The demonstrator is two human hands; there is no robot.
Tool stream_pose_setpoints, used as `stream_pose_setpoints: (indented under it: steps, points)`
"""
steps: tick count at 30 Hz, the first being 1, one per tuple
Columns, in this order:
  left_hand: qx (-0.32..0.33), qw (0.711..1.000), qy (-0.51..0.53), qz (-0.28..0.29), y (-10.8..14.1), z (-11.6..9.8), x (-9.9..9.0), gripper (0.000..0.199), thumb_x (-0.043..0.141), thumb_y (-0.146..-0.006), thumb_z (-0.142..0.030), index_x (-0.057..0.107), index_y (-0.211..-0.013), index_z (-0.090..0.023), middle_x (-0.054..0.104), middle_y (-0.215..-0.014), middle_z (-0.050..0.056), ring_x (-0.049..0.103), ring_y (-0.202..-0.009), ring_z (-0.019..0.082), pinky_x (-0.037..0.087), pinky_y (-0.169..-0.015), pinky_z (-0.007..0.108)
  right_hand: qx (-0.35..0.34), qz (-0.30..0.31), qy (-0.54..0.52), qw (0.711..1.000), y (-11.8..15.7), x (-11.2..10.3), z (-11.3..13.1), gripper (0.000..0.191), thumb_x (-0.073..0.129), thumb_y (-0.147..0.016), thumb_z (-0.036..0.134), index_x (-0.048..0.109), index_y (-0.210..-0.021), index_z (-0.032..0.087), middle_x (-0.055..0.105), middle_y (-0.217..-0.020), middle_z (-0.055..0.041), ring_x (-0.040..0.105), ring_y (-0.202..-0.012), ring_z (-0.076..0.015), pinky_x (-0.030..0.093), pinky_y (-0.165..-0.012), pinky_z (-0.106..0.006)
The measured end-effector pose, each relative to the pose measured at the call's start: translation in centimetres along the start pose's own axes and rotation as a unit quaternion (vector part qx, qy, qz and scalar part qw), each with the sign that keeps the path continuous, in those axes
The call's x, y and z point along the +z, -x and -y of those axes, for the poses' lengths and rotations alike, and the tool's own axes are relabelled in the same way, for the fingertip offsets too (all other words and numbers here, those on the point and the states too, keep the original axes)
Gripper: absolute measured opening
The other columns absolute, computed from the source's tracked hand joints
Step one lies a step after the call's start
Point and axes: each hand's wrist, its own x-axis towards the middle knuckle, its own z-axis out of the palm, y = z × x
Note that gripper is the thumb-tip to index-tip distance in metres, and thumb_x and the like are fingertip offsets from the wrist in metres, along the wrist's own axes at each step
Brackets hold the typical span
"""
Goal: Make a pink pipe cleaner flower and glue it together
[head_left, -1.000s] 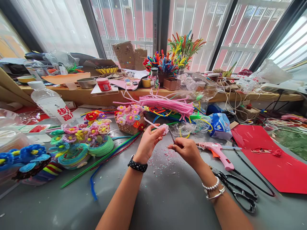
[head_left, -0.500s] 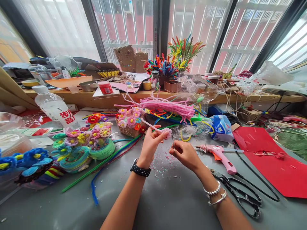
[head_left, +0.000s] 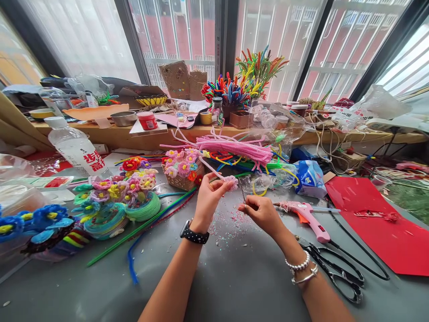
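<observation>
Near the middle of the grey table, my left hand (head_left: 210,197) pinches a light pink pipe cleaner (head_left: 212,168), whose curled, fuzzy end (head_left: 232,182) sticks out past the fingertips. To its right my right hand (head_left: 259,212) is closed on a thin dark metal tool (head_left: 243,193), which points up and left beside the curled end. The kind of tool is hard to tell. A small gap shows between the tool and the pink piece. Behind the hands lies a bundle of pink pipe cleaners (head_left: 237,150).
On the right are a pink glue gun (head_left: 310,219), black-handled scissors (head_left: 338,268) and red paper (head_left: 378,219). A basket of pink flowers (head_left: 182,176), green and blue stems (head_left: 144,235), more flower pots (head_left: 107,219) and a bottle (head_left: 78,150) stand left.
The tip of the tool in my right hand has tilted left and drawn slightly lower with the hand. My left hand and the pink piece have shifted a little to the left.
</observation>
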Motion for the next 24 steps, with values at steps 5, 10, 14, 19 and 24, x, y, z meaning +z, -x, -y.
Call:
stream_pose_setpoints:
  steps: [5, 10, 14, 19, 24]
  points:
    - [0.017, 0.999, -0.035, 0.031, -0.2, -0.2, -0.4, 0.050, 0.069, -0.060, -0.023, 0.038, -0.099, -0.016, 0.061, -0.064, -0.004, 0.059, -0.062, 0.010, 0.039, -0.059, 0.020, 0.001, 0.064, 0.041, 0.997, 0.0, -1.0, -0.3, 0.047, 0.042, -0.072, 0.059, 0.037, -0.051, 0.017, 0.038, -0.049, 0.0045, 0.032, -0.047, -0.0077, 0.021, -0.046, -0.020]
    - [0.020, 0.996, -0.059, 0.059, -0.3, -0.2, -0.8, 0.053, 0.068, -0.060, -0.024, 0.037, -0.102, -0.017, 0.064, -0.066, -0.002, 0.061, -0.067, 0.013, 0.042, -0.065, 0.024, -0.001, 0.085, 0.047, 0.995, 0.1, -1.5, -0.4, 0.047, 0.046, -0.070, 0.059, 0.039, -0.049, 0.017, 0.039, -0.050, 0.0046, 0.031, -0.047, -0.0074, 0.022, -0.046, -0.020]
    - [0.017, 0.995, -0.070, 0.076, -0.4, -0.3, -1.1, 0.054, 0.068, -0.060, -0.024, 0.036, -0.104, -0.016, 0.064, -0.066, -0.002, 0.061, -0.066, 0.013, 0.044, -0.066, 0.025, -0.002, 0.092, 0.045, 0.995, 0.1, -1.7, -0.5, 0.047, 0.049, -0.070, 0.056, 0.039, -0.047, 0.016, 0.038, -0.048, 0.0048, 0.030, -0.048, -0.0072, 0.021, -0.046, -0.021]
    - [0.031, 0.990, -0.096, 0.101, -0.8, -0.4, -2.1, 0.057, 0.068, -0.061, -0.025, 0.035, -0.107, -0.016, 0.064, -0.068, -0.001, 0.062, -0.066, 0.014, 0.045, -0.066, 0.026, -0.025, 0.097, 0.055, 0.993, 0.0, -1.4, -1.0, 0.047, 0.049, -0.073, 0.051, 0.034, -0.044, 0.016, 0.035, -0.046, 0.0051, 0.031, -0.047, -0.0070, 0.021, -0.046, -0.021]
    - [0.037, 0.985, -0.139, 0.096, -1.1, -0.7, -3.1, 0.060, 0.068, -0.061, -0.027, 0.036, -0.111, -0.016, 0.065, -0.070, 0.001, 0.062, -0.066, 0.014, 0.045, -0.064, 0.025, -0.037, 0.097, 0.048, 0.993, 0.0, -0.9, -1.1, 0.046, 0.050, -0.075, 0.046, 0.037, -0.043, 0.016, 0.036, -0.045, 0.0051, 0.031, -0.047, -0.0068, 0.023, -0.048, -0.021]
